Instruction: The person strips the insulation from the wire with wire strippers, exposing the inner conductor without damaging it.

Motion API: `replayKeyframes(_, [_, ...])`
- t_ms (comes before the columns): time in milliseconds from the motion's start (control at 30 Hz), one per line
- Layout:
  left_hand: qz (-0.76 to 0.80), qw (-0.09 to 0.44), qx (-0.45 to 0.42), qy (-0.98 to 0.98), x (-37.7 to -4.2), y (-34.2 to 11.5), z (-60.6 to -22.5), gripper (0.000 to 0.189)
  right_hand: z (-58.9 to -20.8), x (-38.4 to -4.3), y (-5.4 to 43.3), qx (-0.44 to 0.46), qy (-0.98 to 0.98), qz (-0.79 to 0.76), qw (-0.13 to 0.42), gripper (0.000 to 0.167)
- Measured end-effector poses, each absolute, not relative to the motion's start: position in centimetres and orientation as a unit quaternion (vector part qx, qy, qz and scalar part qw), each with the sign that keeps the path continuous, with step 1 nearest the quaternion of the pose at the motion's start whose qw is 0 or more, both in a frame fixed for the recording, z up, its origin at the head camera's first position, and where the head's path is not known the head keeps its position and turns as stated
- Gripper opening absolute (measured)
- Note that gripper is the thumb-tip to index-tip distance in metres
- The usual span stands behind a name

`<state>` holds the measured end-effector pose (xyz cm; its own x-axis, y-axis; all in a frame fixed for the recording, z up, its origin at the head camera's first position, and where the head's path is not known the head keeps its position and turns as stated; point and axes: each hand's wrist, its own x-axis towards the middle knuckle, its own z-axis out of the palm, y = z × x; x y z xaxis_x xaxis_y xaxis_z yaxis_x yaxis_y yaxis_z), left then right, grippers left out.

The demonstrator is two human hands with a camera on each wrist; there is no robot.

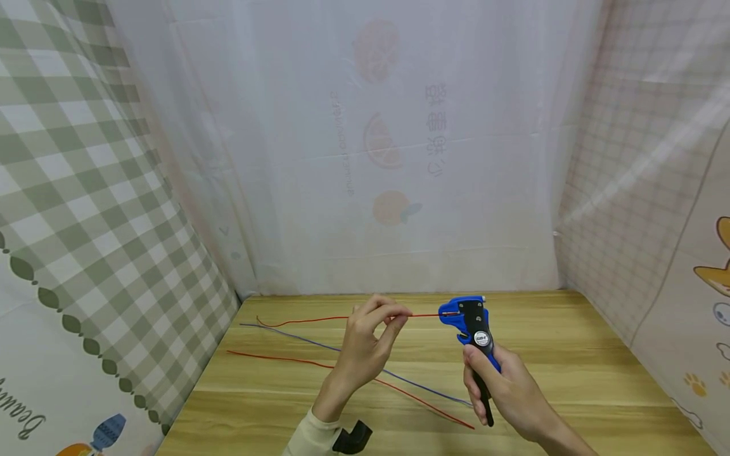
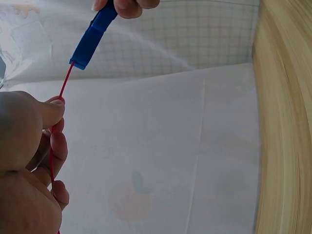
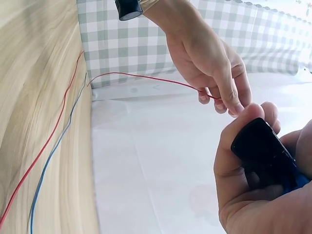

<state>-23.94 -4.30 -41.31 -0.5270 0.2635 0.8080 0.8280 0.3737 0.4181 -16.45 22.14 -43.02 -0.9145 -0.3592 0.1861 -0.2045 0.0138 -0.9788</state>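
My left hand (image 1: pixel 367 339) pinches a red wire (image 1: pixel 424 315) between thumb and fingertips, above the table. The wire's right end sits in the blue nose of a wire stripper (image 1: pixel 471 310), and its long tail runs out to the left behind my fingers. In the left wrist view, the red wire (image 2: pixel 66 80) stretches straight from my thumb to the blue jaws. My right hand (image 1: pixel 507 386) grips the stripper by its black and blue handles, thumb on the near side. From the right wrist, the black handle end (image 3: pixel 258 146) shows inside my curled fingers, while the stripper's head is hidden.
On the wooden table (image 1: pixel 274 405) lie a blue wire (image 1: pixel 422 385) and a second red wire (image 1: pixel 424 402), slanting beneath my left hand. A white printed curtain (image 1: pixel 296 190) hangs behind. Checked cloth (image 1: pixel 131 209) stands at the left, another printed cloth (image 1: pixel 656 266) at the right.
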Motion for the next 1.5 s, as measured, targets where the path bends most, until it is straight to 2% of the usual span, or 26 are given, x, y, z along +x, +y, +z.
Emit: replayKeyframes(1500, [-0.43,0.324,-0.355,-0.764,-24.18,-4.16,-41.48,0.01,-43.26,-16.35,21.3,-0.181,0.697,-0.693,0.036,0.035])
